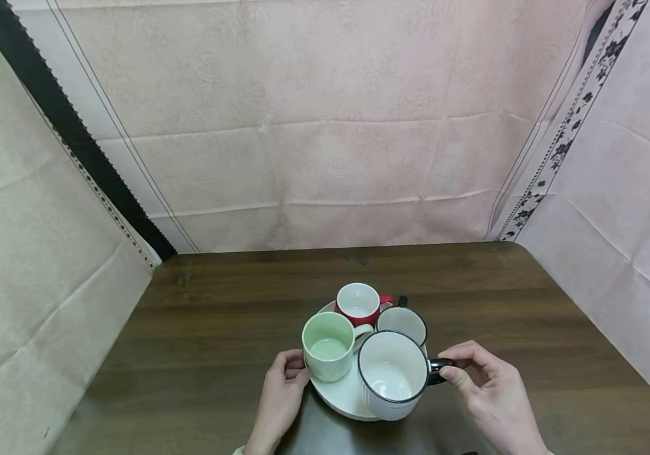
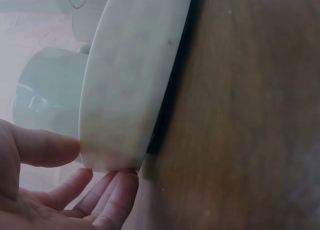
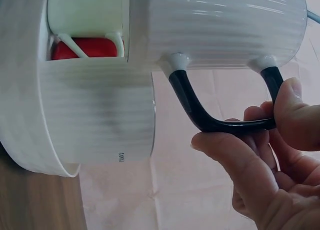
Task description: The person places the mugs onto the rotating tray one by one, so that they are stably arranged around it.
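Observation:
My right hand [image 1: 492, 392] pinches the black handle of a large white mug [image 1: 387, 404] with a dark rim. In the right wrist view its base stands above the white round tray [image 3: 22, 115], apart from it. On the tray are a green mug [image 1: 327, 360], a red mug [image 1: 359, 319] with a white inside, and a smaller white mug [image 3: 97, 110] with a black handle. My left hand [image 1: 279, 395] grips the tray's left edge. Its thumb lies at the upper rim and its fingertips at the lower edge, as the left wrist view shows.
A dark base [image 2: 175, 80] shows under the tray. The brown wooden table [image 1: 217, 316] carries it all. Pale cloth [image 1: 325, 158] hangs behind the table and on both sides. A small dark object [image 1: 469, 453] shows at the front edge of the head view.

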### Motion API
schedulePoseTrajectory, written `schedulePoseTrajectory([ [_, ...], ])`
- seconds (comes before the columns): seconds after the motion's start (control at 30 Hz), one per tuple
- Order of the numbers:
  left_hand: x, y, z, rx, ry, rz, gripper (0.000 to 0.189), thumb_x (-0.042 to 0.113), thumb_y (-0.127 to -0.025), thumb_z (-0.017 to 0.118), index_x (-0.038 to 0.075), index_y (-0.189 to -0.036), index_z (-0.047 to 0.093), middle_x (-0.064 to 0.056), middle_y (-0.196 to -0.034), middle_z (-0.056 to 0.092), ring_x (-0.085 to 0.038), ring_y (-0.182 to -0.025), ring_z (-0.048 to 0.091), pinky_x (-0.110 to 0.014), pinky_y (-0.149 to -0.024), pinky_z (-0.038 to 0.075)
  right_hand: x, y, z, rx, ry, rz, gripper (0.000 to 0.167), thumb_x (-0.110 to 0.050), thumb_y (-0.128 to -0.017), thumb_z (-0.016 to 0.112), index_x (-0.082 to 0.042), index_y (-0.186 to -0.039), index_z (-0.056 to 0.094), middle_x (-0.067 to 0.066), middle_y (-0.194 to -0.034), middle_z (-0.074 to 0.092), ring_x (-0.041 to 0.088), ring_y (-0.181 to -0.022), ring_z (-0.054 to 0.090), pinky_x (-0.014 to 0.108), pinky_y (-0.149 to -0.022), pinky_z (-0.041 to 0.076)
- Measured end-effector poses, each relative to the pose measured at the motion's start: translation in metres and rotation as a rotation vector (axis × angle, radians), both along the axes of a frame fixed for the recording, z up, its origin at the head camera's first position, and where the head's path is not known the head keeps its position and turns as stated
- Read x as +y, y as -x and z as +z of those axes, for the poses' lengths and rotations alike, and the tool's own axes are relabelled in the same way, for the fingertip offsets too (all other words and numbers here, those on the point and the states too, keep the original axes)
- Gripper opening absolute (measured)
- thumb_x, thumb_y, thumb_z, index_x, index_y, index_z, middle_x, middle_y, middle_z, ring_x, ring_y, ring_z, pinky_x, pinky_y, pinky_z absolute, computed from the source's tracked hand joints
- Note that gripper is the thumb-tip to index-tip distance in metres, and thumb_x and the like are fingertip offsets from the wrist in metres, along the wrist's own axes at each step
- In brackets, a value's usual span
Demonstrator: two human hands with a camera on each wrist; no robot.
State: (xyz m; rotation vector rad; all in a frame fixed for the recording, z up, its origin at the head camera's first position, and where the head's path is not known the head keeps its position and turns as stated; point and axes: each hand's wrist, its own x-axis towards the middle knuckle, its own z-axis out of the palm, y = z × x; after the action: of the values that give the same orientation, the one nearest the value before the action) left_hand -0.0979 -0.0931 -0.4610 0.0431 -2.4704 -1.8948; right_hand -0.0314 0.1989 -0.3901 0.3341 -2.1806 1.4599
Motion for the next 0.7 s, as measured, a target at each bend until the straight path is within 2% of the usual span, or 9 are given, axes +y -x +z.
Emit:
schedulePoseTrajectory([
  [0.43, 0.0, 0.0, -0.001, 0.008, 0.006, 0.01, 0.028, 0.005, -0.088, 0.064, 0.0, -0.116, 0.06, -0.008, -0.101, 0.062, -0.016, -0.088, 0.058, -0.025, -0.075, 0.049, -0.007, 0.007, -0.012, 0.035, 0.02, 0.062, 0.03, 0.019, -0.074, 0.071, -0.003, -0.095, 0.068, 0.01, -0.086, 0.064, 0.01, -0.079, 0.061, 0.015, -0.072, 0.052],
  [0.7, 0.001, 0.0, 0.0, 0.01, 0.004, 0.008, 0.028, 0.006, -0.088, 0.065, 0.001, -0.116, 0.06, -0.008, -0.101, 0.062, -0.016, -0.089, 0.058, -0.025, -0.076, 0.049, -0.011, 0.009, -0.013, -0.002, -0.003, 0.025, 0.027, 0.014, -0.075, 0.073, -0.005, -0.093, 0.067, 0.01, -0.086, 0.065, 0.01, -0.079, 0.061, 0.014, -0.072, 0.052],
])
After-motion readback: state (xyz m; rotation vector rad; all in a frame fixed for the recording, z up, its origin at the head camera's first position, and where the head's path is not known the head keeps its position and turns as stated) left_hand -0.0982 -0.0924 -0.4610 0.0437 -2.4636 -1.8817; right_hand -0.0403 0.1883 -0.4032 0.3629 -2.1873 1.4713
